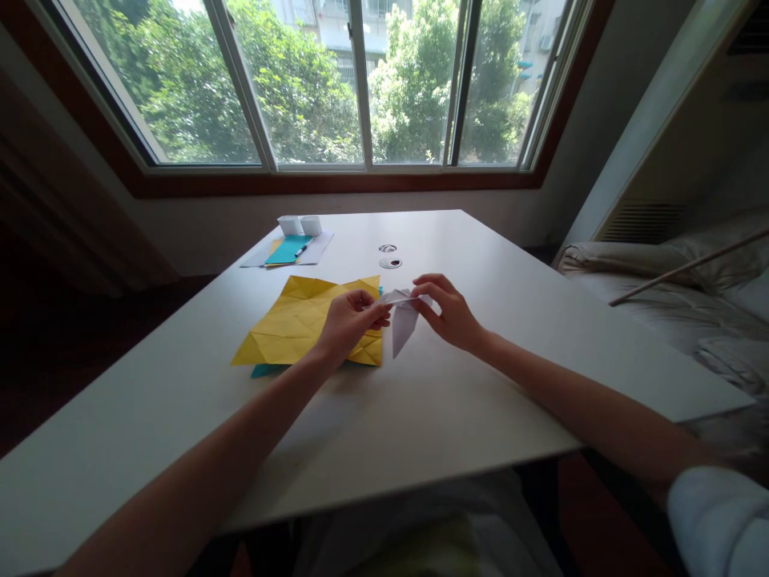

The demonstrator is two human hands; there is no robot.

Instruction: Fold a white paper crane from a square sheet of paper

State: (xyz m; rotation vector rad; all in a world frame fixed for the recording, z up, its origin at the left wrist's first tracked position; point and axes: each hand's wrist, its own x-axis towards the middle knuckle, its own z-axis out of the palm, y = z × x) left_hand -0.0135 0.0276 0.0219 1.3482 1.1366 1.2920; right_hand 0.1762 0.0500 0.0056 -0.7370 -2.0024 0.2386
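A piece of folded white paper [404,327] is held up between my two hands, with a pointed flap hanging down from it. My left hand [348,322] pinches its left end, above the right part of a creased yellow sheet [288,320]. On the other end, the thumb and fingers of my right hand [448,311] are closed. Under the yellow sheet, the edge of a teal sheet [267,370] shows. My fingers cover parts of the white paper's folds.
At the back left of the white table [498,320] lie papers with a teal sheet [287,249], a pen [303,247] and two small white folded boxes [299,226]. Two round flat pieces [390,263] lie beyond my hands. A cushioned seat [649,276] stands at the right.
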